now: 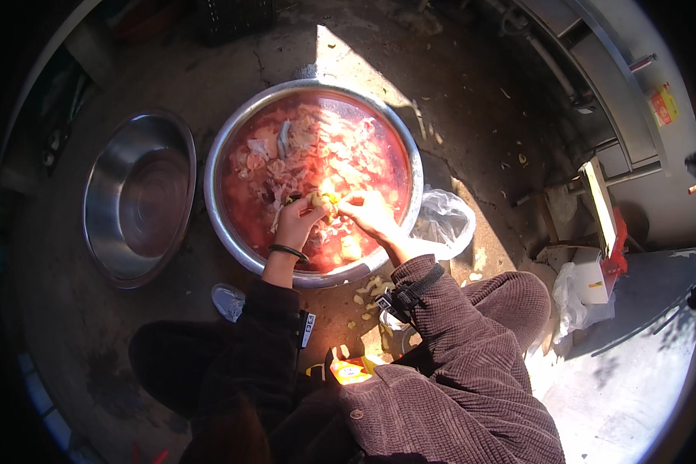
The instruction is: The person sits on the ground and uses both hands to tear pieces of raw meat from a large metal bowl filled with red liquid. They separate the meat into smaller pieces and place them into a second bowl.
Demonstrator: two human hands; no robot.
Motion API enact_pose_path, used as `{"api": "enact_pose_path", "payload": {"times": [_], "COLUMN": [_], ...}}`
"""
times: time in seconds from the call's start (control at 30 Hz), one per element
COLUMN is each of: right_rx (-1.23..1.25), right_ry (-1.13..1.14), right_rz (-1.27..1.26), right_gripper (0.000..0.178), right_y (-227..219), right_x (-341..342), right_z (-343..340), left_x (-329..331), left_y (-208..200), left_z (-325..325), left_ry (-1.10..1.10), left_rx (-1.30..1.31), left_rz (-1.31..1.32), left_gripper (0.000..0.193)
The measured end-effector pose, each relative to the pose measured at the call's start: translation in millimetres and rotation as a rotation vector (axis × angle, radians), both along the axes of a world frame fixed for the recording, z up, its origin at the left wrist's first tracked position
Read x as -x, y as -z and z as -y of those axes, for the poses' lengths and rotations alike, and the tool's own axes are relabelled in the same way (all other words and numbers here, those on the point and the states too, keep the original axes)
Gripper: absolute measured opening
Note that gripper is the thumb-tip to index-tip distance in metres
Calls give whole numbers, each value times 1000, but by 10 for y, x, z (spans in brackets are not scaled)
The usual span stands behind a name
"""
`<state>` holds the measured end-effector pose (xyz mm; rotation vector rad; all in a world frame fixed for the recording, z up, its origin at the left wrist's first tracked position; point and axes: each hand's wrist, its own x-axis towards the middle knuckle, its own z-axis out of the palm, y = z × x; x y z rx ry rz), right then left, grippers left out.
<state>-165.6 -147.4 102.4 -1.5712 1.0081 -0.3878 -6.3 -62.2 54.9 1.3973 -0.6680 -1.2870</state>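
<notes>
A wide round metal basin [219,217] stands before me, filled with reddish water and many pale pink pieces of raw meat [301,147]. Above its near half, my left hand [294,223] pinches a small pale yellow piece [326,201], whose exact kind I cannot make out. From the other side, the fingertips of my right hand [370,213] are closed on the same piece. Something small and dark shows by the left fingers, too blurred to name. Bright sunlight falls on the right part of the basin and on the right hand.
An oval-looking metal tub [139,197] stands left of the basin. At the basin's right edge is a clear plastic bag [445,223]. Pale scraps [371,292] lie on the ground by my knees, near a yellow-orange package [352,370]. A metal-legged table [622,93] is at right.
</notes>
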Motion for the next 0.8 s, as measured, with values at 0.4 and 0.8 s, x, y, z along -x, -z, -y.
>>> {"api": "enact_pose_path", "payload": {"times": [0.4,0.8], "right_rx": [556,122], "right_ry": [-22,-38], "right_rz": [-204,-65], "right_gripper": [30,29], "right_y": [168,107], "right_x": [-75,-62], "right_z": [-160,-106], "left_x": [51,99], "left_y": [-3,-7], "left_z": [0,-16], "left_ry": [26,-109], "left_rx": [-232,-229], "left_rz": [78,-61], "left_gripper": [21,8]}}
